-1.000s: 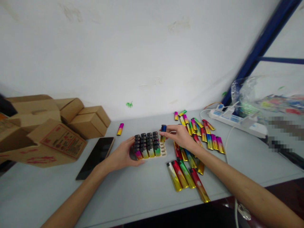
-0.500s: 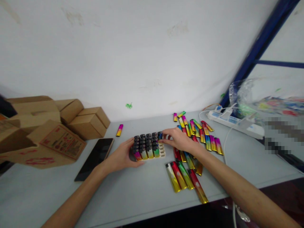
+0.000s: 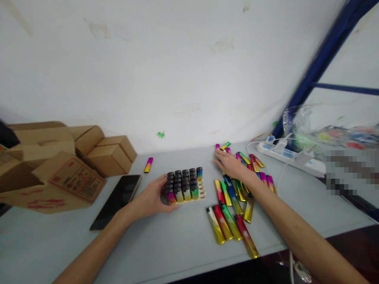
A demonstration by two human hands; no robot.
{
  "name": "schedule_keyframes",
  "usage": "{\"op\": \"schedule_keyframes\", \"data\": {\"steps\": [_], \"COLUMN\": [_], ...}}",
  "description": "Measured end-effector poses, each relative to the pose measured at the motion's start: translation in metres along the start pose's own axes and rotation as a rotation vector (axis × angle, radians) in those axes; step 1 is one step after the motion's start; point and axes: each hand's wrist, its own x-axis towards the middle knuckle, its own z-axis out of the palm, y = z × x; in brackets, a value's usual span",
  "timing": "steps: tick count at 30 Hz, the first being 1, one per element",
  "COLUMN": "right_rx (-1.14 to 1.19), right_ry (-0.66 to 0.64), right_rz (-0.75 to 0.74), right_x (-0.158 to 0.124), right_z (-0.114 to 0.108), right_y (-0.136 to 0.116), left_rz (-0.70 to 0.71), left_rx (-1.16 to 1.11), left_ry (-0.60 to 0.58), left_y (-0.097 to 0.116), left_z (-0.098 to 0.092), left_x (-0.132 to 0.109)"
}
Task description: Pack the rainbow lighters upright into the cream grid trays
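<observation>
A white slotted tray (image 3: 202,190) holds several rows of upright lighters (image 3: 186,193) with black tops. Along its right side, one blue lighter (image 3: 199,174) stands at the far end, and the slots in front of it are bare. My left hand (image 3: 154,197) grips the tray's left side, thumb at the front and fingers round the back. My right hand (image 3: 229,162) lies over the far part of a loose pile of shiny lighters (image 3: 237,197), its fingers apart. Whether its fingertips touch a lighter is hard to see.
A single purple and yellow lighter (image 3: 148,165) lies behind the tray. At left are a dark phone (image 3: 117,201) and brown cardboard boxes (image 3: 71,177). A white power strip (image 3: 291,158) with cables and a clear plastic bag (image 3: 299,122) lie at right, by a blue metal frame (image 3: 314,75).
My right hand has let go of the blue lighter in the tray's far right slot and moved right onto the loose pile. My left hand stays on the tray.
</observation>
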Motion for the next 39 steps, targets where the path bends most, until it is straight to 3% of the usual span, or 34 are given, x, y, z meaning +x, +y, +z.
{"op": "schedule_keyframes", "data": {"steps": [4, 7, 11, 17, 21, 23, 26, 29, 31, 35, 39], "right_rx": [0.018, 0.119, 0.114, -0.106, -0.094, 0.034, 0.495, 1.000, 1.193, 1.285, 1.041], "right_ry": [-0.073, -0.033, 0.038, -0.063, -0.029, 0.066, 0.197, 0.108, 0.020, -0.042, 0.140], "right_rz": [-0.085, -0.120, -0.075, 0.025, 0.062, 0.061, 0.067, 0.083, 0.081, 0.129, 0.139], "right_x": [-0.001, -0.002, -0.001, 0.007, 0.012, 0.012, 0.009, 0.001, -0.004, -0.008, -0.009], "right_z": [-0.010, -0.019, -0.017, -0.003, -0.003, -0.005, -0.010, -0.017, -0.021, -0.025, -0.024], "right_y": [-0.010, -0.018, -0.025, -0.038, -0.037, -0.033, -0.028, -0.033, -0.041, -0.057, -0.063], "left_rz": [0.005, 0.015, 0.004, 0.027, 0.013, 0.015, 0.028, 0.025, 0.019, 0.019, 0.019], "left_rx": [-0.009, -0.028, -0.027, -0.023, -0.008, 0.000, 0.002, -0.002, -0.004, -0.004, 0.001], "left_ry": [0.012, 0.010, 0.017, 0.021, 0.021, 0.020, 0.027, 0.030, 0.025, 0.021, 0.024], "left_y": [0.000, 0.000, -0.002, -0.004, -0.004, -0.004, -0.005, -0.006, -0.005, -0.005, -0.006], "left_z": [0.000, 0.001, 0.002, 0.003, 0.003, 0.003, 0.003, 0.003, 0.003, 0.003, 0.003], "left_x": [-0.001, -0.002, -0.001, 0.000, -0.001, -0.001, -0.001, -0.001, -0.001, -0.001, -0.002]}}
